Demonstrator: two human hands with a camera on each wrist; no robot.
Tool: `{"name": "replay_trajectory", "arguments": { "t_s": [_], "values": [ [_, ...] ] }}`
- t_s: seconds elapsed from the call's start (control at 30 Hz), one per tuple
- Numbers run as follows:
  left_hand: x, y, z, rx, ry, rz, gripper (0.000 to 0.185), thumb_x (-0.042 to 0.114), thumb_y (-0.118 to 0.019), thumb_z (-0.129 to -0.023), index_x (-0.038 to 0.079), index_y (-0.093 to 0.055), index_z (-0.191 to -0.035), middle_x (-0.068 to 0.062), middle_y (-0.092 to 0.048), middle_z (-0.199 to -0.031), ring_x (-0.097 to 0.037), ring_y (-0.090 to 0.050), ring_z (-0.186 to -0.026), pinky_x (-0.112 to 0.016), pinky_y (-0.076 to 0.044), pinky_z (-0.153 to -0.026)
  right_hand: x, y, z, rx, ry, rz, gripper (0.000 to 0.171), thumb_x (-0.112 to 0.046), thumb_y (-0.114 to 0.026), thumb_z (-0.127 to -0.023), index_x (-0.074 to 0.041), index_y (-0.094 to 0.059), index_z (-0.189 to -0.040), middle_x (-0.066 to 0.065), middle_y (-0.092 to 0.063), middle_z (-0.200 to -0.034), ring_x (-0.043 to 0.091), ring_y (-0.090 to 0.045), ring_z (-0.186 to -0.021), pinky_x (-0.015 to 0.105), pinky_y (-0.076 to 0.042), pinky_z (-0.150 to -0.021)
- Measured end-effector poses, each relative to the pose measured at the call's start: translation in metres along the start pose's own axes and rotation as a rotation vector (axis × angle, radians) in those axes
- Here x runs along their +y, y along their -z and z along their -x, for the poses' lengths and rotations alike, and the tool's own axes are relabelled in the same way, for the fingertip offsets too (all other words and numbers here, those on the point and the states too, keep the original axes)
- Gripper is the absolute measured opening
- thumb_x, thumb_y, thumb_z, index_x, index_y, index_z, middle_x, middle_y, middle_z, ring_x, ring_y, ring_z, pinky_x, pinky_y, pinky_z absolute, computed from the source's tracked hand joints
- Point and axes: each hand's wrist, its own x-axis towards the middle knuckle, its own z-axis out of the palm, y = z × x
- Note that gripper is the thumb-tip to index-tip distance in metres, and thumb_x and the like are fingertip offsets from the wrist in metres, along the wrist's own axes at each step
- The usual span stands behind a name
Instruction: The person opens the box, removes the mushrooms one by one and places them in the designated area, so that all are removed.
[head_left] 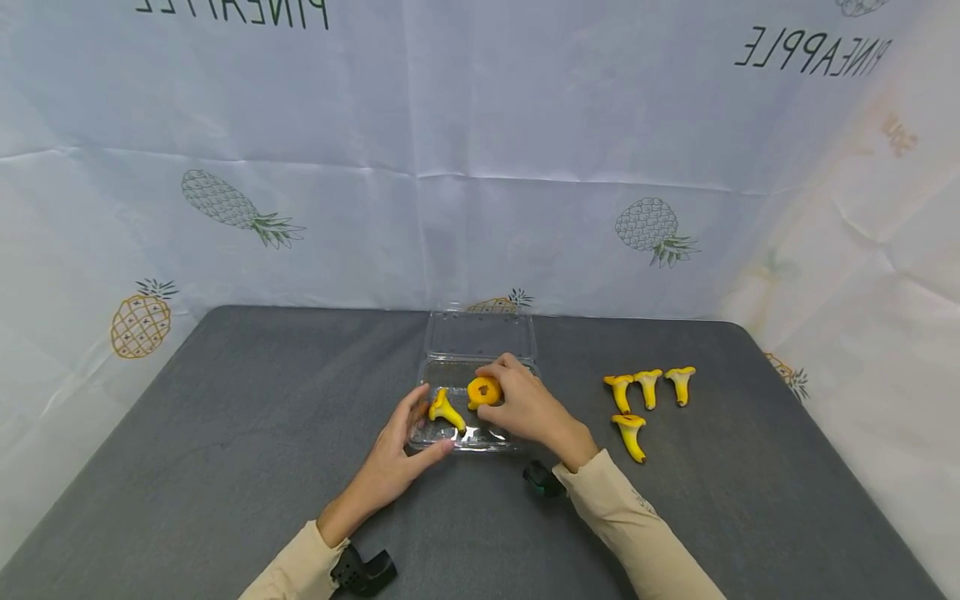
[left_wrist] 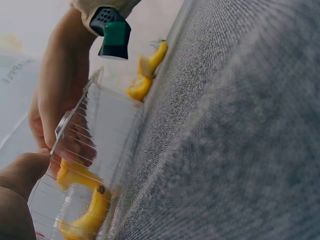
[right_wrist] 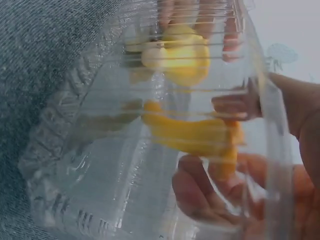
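Observation:
A clear plastic clamshell container (head_left: pixel 498 446) lies with its lid folded back. My left hand (head_left: pixel 393 454) holds its left front corner, the thumb near the front rim and the fingers along the left side. Inside lies a yellow chanterelle mushroom (head_left: pixel 446 411), its stem slanting toward the front right. My right hand (head_left: pixel 525 408) reaches over the right side and pinches a second chanterelle (head_left: pixel 483 392), cap upward, between thumb and fingers. Through the ribbed wall, the right wrist view shows this held mushroom (right_wrist: pixel 190 132) low inside the container.
Several more chanterelles (head_left: pixel 648 387) lie on the grey table (head_left: pixel 225 433) to the right, three in a row and one nearer (head_left: pixel 630 435). The raised clear lid (head_left: pixel 480 333) stands at the table's back edge, before a pineapple-printed cloth (head_left: pixel 480 125).

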Motion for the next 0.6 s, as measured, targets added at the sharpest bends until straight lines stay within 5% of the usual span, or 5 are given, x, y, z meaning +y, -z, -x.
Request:
{"name": "replay_trajectory", "arguments": {
  "t_s": [0.27,0.6],
  "values": [
    [0.0008,0.0001,0.0001,-0.001,0.005,-0.006,0.088,0.031,-0.071,-0.093,0.013,-0.016,-0.159,-0.015,-0.019,-0.165,-0.036,-0.029,-0.150,-0.056,-0.030,-0.120,0.0035,-0.0046,-0.0028,-0.043,0.111,-0.086,0.050,-0.014,-0.071,-0.090,0.001,-0.057,-0.136,0.012,-0.063,-0.125,0.018,-0.062,-0.098,0.032,-0.056,-0.084],
    [0.0005,-0.0004,0.0000,-0.005,0.013,0.004,0.087,0.031,-0.071,-0.093,0.013,-0.016,-0.159,-0.017,-0.021,-0.164,-0.036,-0.029,-0.150,-0.058,-0.029,-0.119,0.0046,-0.0081,-0.0024,-0.038,0.141,-0.172,0.052,-0.016,-0.075,-0.089,0.001,-0.056,-0.135,0.011,-0.068,-0.121,0.022,-0.068,-0.106,0.035,-0.059,-0.090]
  ]
}}
